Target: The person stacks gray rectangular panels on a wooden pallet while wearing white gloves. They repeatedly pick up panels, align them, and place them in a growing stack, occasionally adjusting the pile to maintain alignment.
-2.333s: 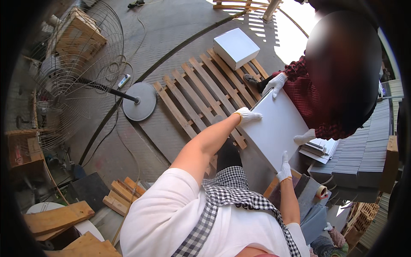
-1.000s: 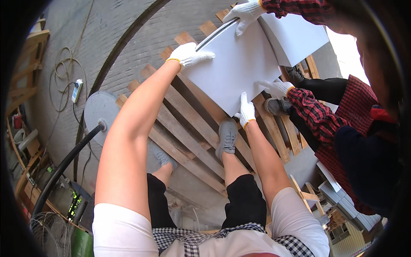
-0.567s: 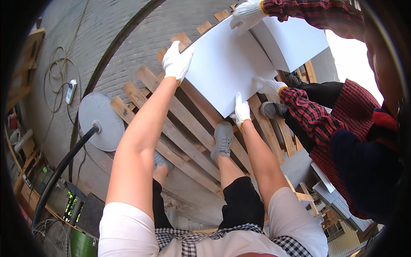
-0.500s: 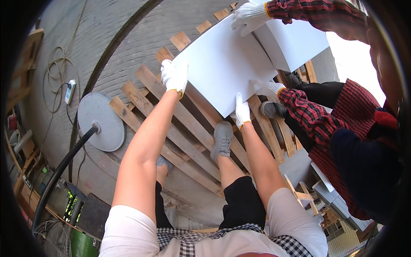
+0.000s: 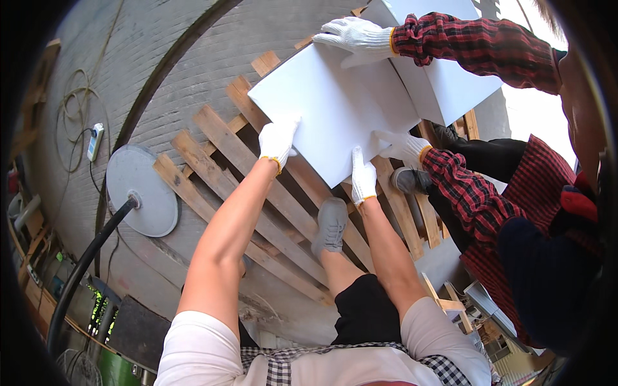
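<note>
A large white sheet [image 5: 322, 103], perhaps one of a stack, lies over the slats of a wooden pallet [image 5: 257, 193]. My left hand [image 5: 278, 138], in a white knitted glove, is closed on the sheet's left edge. Gripping the near corner is my gloved right hand [image 5: 364, 175], its thumb on top and the fingers hidden below. Across from me, a co-worker's gloved hand [image 5: 354, 38] rests spread at the far edge. The co-worker's other glove [image 5: 402, 147] touches the right side, near my right hand. What lies beneath the sheet is hidden.
More white sheets [image 5: 450, 80] stand folded or tilted behind, on the right. To the left are a round grey base [image 5: 141, 193] with a black pole, a power strip [image 5: 95, 143] and coiled cable [image 5: 72, 106]. My grey shoe [image 5: 331, 225] is on the pallet; the co-worker's shoe [image 5: 412, 180] is close by.
My left hand has shifted right and nearer along the sheet's edge. The co-worker's far hand has moved left and its fingers have spread. The sheet's left end has come slightly closer to me.
</note>
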